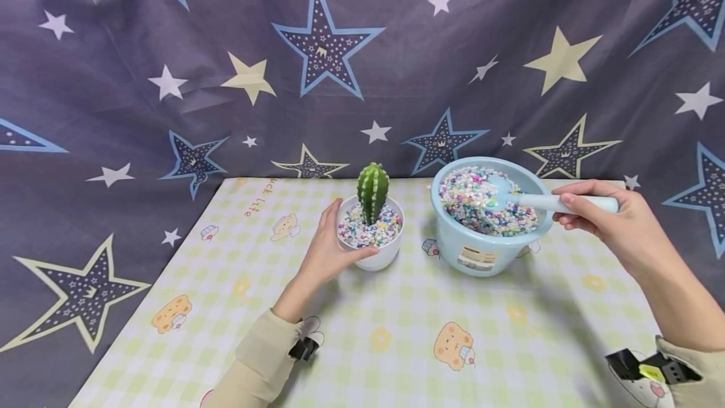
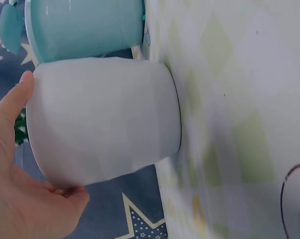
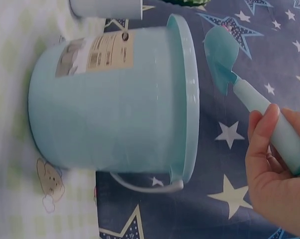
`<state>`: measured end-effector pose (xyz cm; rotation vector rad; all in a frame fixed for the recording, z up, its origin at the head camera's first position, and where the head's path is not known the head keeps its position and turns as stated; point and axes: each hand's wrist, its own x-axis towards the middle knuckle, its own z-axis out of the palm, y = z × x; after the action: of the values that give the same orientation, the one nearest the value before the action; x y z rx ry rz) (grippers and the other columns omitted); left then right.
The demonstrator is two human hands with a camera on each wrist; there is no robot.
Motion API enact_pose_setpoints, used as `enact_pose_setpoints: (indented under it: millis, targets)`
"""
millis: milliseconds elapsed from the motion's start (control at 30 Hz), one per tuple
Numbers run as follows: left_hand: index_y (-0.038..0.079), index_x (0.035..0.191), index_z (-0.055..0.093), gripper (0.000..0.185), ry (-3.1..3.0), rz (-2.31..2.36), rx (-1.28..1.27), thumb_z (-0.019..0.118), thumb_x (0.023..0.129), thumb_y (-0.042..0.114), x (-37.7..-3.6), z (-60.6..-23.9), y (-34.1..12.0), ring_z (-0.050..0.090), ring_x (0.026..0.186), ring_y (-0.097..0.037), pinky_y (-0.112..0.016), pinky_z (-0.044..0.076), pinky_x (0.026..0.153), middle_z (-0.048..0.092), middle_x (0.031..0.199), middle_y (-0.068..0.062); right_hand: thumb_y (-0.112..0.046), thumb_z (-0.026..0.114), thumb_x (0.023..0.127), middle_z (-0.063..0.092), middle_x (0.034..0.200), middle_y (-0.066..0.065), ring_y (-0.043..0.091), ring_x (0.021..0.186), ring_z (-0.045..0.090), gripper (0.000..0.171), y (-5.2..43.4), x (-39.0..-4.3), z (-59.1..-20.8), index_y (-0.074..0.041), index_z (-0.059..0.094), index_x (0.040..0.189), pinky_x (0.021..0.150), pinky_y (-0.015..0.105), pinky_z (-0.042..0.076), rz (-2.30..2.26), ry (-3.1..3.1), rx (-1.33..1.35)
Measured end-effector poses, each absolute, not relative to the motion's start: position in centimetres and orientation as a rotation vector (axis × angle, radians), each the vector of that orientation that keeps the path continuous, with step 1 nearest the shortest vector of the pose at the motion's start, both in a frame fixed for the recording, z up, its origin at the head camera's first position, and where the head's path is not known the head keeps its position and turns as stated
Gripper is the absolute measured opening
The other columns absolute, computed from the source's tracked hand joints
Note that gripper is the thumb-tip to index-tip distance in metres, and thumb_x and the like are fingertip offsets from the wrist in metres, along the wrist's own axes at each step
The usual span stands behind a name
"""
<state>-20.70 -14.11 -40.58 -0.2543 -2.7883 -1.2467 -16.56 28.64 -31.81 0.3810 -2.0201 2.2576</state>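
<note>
A white pot (image 1: 381, 260) stands on the table with a green cactus (image 1: 372, 192) upright in small multicoloured beads (image 1: 352, 229). My left hand (image 1: 330, 243) grips the pot at its rim, thumb on the near side and fingers round the left; the left wrist view shows its plain wall (image 2: 105, 119). My right hand (image 1: 629, 225) holds a light blue toy shovel (image 1: 535, 201) by its handle. In the head view the blade, with beads on it, overlaps the opening of a light blue bucket (image 1: 450, 238). In the right wrist view the blade (image 3: 222, 52) is above the bucket's rim.
More beads (image 1: 518, 222) fill the bucket, which bears a printed label (image 1: 477, 258) and has a pale handle (image 3: 150, 189). Bucket and pot stand a short gap apart on a checked tablecloth (image 1: 413, 320). Behind the table hangs a dark star-patterned curtain (image 1: 408, 68).
</note>
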Motion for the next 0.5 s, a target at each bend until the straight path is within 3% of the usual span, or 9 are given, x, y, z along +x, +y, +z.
enact_pose_setpoints:
  millis: [500]
  targets:
    - [0.016,0.161,0.012,0.124,-2.805,-1.292,-0.432,0.091,0.068,0.039,-22.0,-40.9,-15.3,0.024,0.152,-0.037,-0.059,0.023,0.123,0.016,0.167,-0.011,0.007,0.058,0.095,0.074,0.097,0.0,0.008,0.075,0.073,0.02,24.6,-16.6,-32.0,-0.004,0.072,0.101,0.07,0.018,0.061,2.273,-2.073,0.498]
